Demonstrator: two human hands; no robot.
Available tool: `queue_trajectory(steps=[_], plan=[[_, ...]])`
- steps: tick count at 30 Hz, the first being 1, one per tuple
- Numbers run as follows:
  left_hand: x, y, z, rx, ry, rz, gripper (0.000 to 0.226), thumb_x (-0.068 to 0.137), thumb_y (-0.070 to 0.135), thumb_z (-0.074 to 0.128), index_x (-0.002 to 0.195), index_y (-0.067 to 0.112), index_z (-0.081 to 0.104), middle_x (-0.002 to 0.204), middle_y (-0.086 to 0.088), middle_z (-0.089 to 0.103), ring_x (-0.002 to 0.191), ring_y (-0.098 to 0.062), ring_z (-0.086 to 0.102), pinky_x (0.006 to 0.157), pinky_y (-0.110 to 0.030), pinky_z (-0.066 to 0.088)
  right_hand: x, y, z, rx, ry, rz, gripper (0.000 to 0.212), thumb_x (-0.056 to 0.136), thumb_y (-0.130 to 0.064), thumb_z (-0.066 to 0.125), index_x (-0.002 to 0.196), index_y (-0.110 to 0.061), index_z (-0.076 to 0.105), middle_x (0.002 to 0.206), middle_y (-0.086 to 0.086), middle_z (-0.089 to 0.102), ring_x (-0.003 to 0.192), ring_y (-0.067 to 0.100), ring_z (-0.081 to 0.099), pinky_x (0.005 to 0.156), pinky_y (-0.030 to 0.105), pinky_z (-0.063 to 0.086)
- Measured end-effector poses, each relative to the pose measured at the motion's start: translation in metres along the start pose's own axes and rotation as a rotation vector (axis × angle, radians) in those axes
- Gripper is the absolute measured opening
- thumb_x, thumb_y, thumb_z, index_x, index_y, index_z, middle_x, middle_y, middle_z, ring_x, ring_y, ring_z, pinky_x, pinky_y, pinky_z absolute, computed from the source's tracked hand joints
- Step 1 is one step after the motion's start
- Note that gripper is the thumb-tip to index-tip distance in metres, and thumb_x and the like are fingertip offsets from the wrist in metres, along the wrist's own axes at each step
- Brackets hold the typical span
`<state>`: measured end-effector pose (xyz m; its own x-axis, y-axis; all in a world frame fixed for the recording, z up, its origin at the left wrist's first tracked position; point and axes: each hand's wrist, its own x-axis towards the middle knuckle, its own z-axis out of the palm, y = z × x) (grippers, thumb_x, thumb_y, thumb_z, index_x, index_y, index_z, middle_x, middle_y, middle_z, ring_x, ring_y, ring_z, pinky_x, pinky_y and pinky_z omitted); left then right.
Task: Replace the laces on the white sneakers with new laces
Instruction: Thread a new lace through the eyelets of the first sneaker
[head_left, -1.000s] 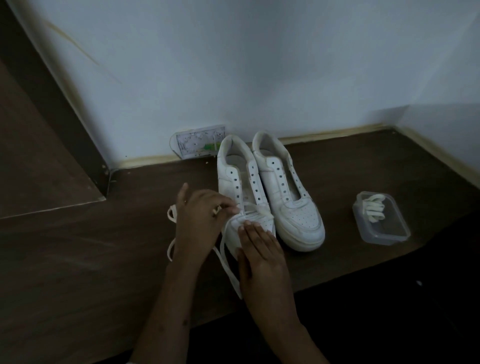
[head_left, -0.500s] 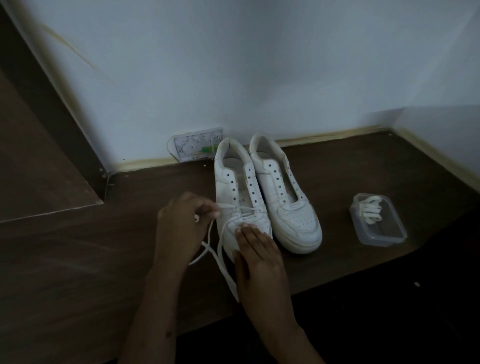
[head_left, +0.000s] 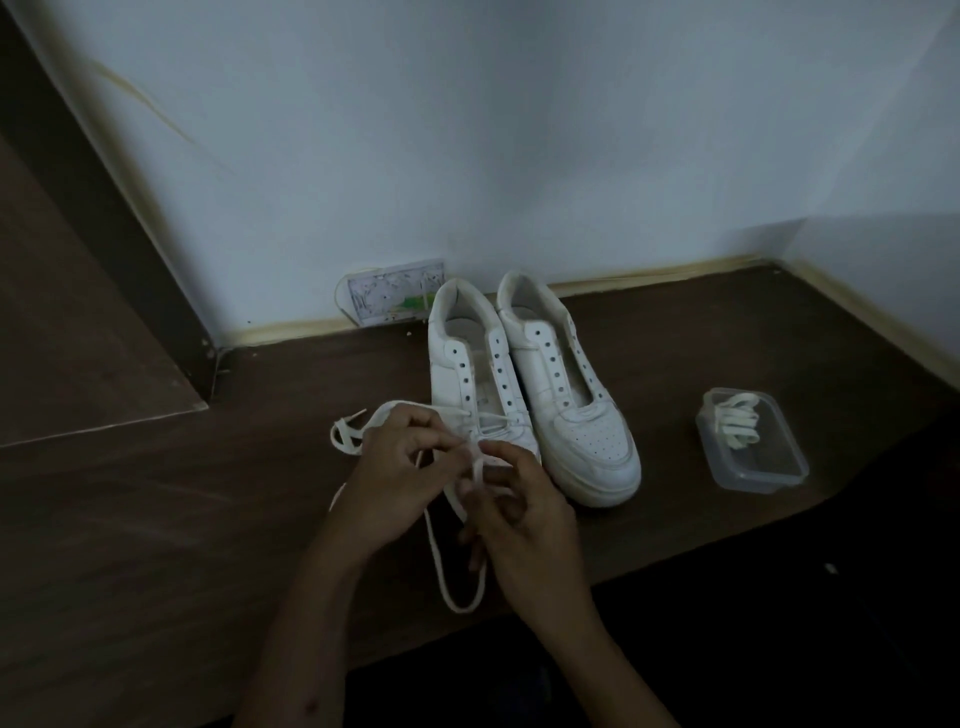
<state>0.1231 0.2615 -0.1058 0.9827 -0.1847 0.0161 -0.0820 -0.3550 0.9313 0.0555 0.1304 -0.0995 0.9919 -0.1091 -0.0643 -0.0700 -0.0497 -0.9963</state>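
- White leather-look sneakers stand side by side on a dark wood-grain tabletop (head_left: 156, 519), long axes running from the wall toward the viewer, toes nearest the viewer.
- The left sneaker (head_left: 470, 364) has one lace (head_left: 441, 561) across its lowest eyelets; the right sneaker (head_left: 576, 405) has bare eyelets.
- The left hand (head_left: 400, 467) pinches the flat lace just beside the left sneaker's toe.
- The right hand (head_left: 524, 525), fingers curled, grips the same lace in front of the toe.
- A slack loop hangs below both hands.
- A clear plastic box (head_left: 753, 441), well right of the sneakers, holds coiled spare laces (head_left: 735, 418).
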Motion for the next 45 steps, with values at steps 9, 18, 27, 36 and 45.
queue_trajectory(steps=[9, 18, 27, 36, 45], plan=[[0.002, -0.008, -0.016, 0.399, 0.305, -0.214, 0.011, 0.084, 0.041, 0.068, 0.076, 0.039, 0.062, 0.108, 0.016, 0.046, 0.116, -0.018, 0.043, 0.096, -0.039, 0.039, 0.017, -0.027, -0.053, -0.126, -0.299, 0.168, 0.016, 0.088, -0.031, 0.064, 0.088, -0.018, 0.073, 0.067, -0.007, 0.063, 0.058, -0.001, 0.052, 0.055, 0.014, 0.039], [-0.003, 0.015, 0.017, 0.241, -0.001, 0.447, 0.034, 0.086, 0.056, 0.055, 0.117, 0.043, 0.062, 0.109, 0.026, 0.065, 0.112, 0.004, 0.052, 0.110, -0.032, 0.028, 0.026, -0.028, -0.067, -0.066, -0.270, -0.107, 0.020, 0.093, -0.024, 0.054, 0.087, -0.014, 0.071, 0.056, -0.008, 0.052, 0.055, 0.001, 0.046, 0.055, 0.012, 0.037], [-0.001, -0.003, -0.027, 0.279, 0.600, 0.116, 0.013, 0.094, 0.027, 0.060, 0.098, 0.038, 0.064, 0.091, 0.019, 0.063, 0.085, 0.001, 0.057, 0.080, -0.015, 0.041, 0.034, -0.031, -0.100, -0.069, -0.115, -0.104, 0.020, 0.085, -0.029, 0.060, 0.076, -0.017, 0.074, 0.056, -0.004, 0.046, 0.053, 0.003, 0.040, 0.051, 0.012, 0.035], [-0.006, 0.019, 0.025, 0.197, 0.117, 0.486, 0.017, 0.080, 0.040, 0.067, 0.096, 0.038, 0.074, 0.096, 0.032, 0.069, 0.097, 0.010, 0.063, 0.114, -0.023, 0.027, 0.033, -0.029, -0.065, -0.077, -0.241, -0.136, 0.019, 0.091, -0.022, 0.059, 0.088, -0.010, 0.073, 0.076, 0.000, 0.071, 0.075, 0.006, 0.064, 0.067, 0.015, 0.047], [-0.002, -0.003, -0.038, 0.293, 0.473, 0.057, 0.030, 0.083, 0.021, 0.073, 0.091, 0.048, 0.064, 0.090, 0.020, 0.067, 0.089, 0.004, 0.062, 0.081, -0.008, 0.040, 0.041, -0.024, -0.092, -0.175, -0.156, -0.063, 0.014, 0.089, -0.021, 0.063, 0.082, -0.018, 0.075, 0.061, -0.006, 0.057, 0.060, 0.004, 0.050, 0.057, 0.015, 0.041]])
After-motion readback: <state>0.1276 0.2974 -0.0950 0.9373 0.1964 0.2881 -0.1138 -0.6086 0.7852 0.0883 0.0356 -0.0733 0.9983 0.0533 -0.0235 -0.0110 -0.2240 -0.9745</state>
